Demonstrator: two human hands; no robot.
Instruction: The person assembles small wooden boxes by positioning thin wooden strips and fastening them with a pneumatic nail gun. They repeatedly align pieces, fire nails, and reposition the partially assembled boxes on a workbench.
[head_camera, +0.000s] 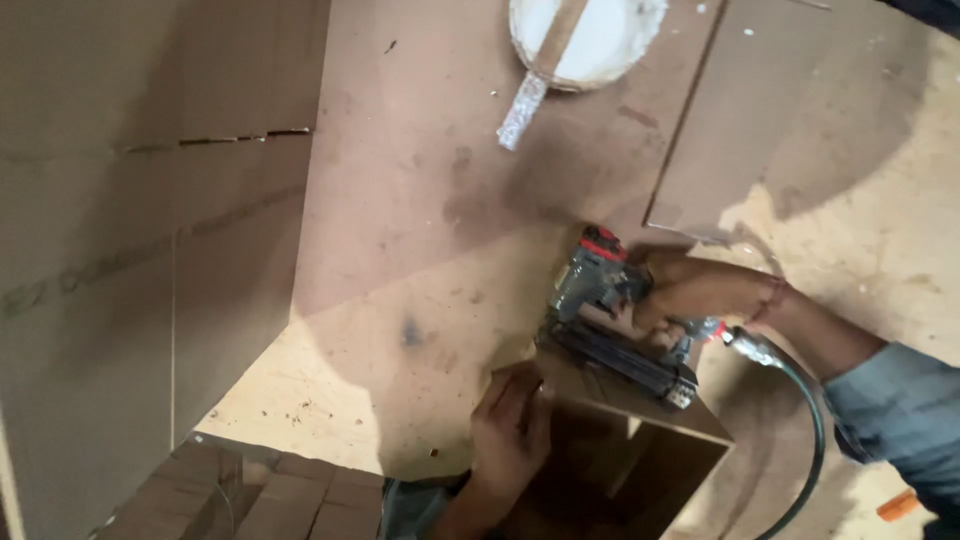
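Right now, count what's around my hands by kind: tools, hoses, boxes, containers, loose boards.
Nail guns: 1, the pneumatic nail gun gripped by the right hand
Air hoses: 1, the green hose
Open wooden boxes: 1, the box steadied by the left hand
White buckets: 1, the bucket with a stick
Loose boards: 1, the board
Total: 5

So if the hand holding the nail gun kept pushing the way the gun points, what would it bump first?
Probably the brown wooden box. The right hand presses the grey and red pneumatic nail gun down onto its top edge, so the wood looks first, though depth is unclear.
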